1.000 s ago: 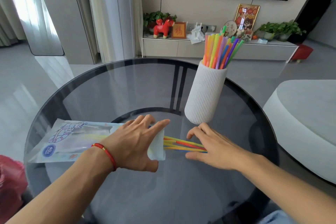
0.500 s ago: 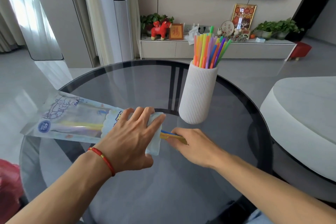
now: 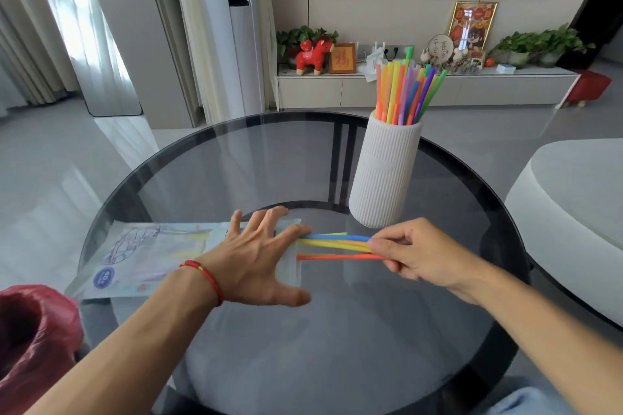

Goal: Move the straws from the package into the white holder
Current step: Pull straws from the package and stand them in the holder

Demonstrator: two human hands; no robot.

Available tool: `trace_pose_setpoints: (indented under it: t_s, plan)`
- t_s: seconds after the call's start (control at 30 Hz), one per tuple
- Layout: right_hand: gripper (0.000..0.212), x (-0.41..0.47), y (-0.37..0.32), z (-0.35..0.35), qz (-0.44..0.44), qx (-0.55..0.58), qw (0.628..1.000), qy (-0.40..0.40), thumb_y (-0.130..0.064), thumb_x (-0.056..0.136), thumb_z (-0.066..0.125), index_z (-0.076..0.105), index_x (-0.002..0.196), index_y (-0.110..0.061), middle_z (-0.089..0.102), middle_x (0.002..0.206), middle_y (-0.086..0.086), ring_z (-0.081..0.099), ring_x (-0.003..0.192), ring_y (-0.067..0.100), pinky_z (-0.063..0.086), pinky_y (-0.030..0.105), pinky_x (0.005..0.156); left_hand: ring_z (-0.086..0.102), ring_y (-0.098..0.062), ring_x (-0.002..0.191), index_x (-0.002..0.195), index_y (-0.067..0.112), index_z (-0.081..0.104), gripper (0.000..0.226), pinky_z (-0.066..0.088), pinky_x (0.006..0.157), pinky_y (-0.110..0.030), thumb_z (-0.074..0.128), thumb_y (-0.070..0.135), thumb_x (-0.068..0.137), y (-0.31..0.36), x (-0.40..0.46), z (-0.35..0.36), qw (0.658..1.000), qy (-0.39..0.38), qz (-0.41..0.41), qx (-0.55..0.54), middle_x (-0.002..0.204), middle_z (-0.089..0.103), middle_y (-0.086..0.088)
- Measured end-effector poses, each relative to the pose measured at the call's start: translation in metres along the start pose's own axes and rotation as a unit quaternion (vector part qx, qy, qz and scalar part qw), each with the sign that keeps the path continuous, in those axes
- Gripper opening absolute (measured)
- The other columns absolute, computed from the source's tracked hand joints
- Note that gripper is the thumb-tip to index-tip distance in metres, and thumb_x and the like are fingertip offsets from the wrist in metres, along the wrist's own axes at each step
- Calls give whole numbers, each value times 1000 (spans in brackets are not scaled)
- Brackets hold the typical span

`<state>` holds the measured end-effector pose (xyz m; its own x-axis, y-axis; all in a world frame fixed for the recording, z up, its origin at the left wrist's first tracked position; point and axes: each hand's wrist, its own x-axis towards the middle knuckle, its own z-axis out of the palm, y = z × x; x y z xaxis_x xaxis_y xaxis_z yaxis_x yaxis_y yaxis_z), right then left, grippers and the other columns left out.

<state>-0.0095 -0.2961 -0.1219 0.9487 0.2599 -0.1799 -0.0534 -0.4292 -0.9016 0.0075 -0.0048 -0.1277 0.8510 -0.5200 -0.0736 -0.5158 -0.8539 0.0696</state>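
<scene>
A clear printed straw package [image 3: 145, 254] lies flat on the round glass table [image 3: 337, 330], its open end pointing right. My left hand [image 3: 259, 259] presses flat on that end, fingers spread. Several coloured straws [image 3: 333, 246] stick halfway out of the opening, and my right hand [image 3: 418, 253] pinches their right ends. The white ribbed holder [image 3: 384, 172] stands upright just behind my right hand, with many coloured straws [image 3: 404, 91] fanned out of its top.
A red plastic bag [image 3: 33, 340] sits at the table's left edge, near my left arm. A white rounded seat [image 3: 573, 219] lies to the right of the table. A TV cabinet with ornaments lines the far wall.
My right hand has drawn a bunch of straws rightward out of the package. The package, tilted half a second ago, lies flat again under my left hand.
</scene>
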Motion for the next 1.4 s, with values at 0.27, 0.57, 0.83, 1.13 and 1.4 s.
trace_pose_setpoints:
  t_s: [0.27, 0.57, 0.83, 1.13, 1.4]
  plan:
    - [46, -14, -1, -36, 46, 231, 968, -84, -48, 86, 83, 80, 101, -5, 73, 89, 13, 59, 53, 11, 41, 18, 43, 46, -26, 111, 113, 23, 47, 44, 34, 105, -53, 17, 51, 99, 17, 13, 7, 992, 117, 31, 39, 140, 43, -5]
    - [82, 3, -10, 25, 12, 324, 943, -74, -53, 69, 94, 71, 130, -4, 71, 102, 18, 69, 73, 25, 58, 32, 57, 47, -26, 104, 108, 21, 46, 40, 39, 99, -49, 15, 46, 102, 23, 13, 4, 990, 138, 22, 14, 130, 47, -2]
    - [41, 17, -39, 28, -128, 118, 943, 283, -15, 101, 61, 76, 63, -18, 48, 47, -12, 43, 43, 5, 35, 19, 43, 44, -21, 120, 130, 31, 43, 40, 33, 109, -51, 40, 53, 97, 15, 10, 18, 996, 74, 1, -54, 136, 40, 2]
    - [43, 32, -56, -8, -153, -245, 905, 312, -37, 94, 57, 76, 66, -10, 73, 60, 5, 68, 61, 19, 54, 39, 67, 35, -24, 135, 138, 33, 37, 45, 26, 115, -55, 40, 53, 97, 15, 13, 25, 996, 62, -6, -61, 150, 30, -3]
    - [40, 37, -20, 0, -88, -198, 943, 251, -27, 101, 59, 75, 64, -24, 54, 43, -14, 54, 46, 6, 42, 23, 51, 35, -26, 134, 138, 33, 36, 46, 23, 115, -57, 39, 51, 97, 22, 19, 33, 995, 62, 0, -79, 149, 30, -4]
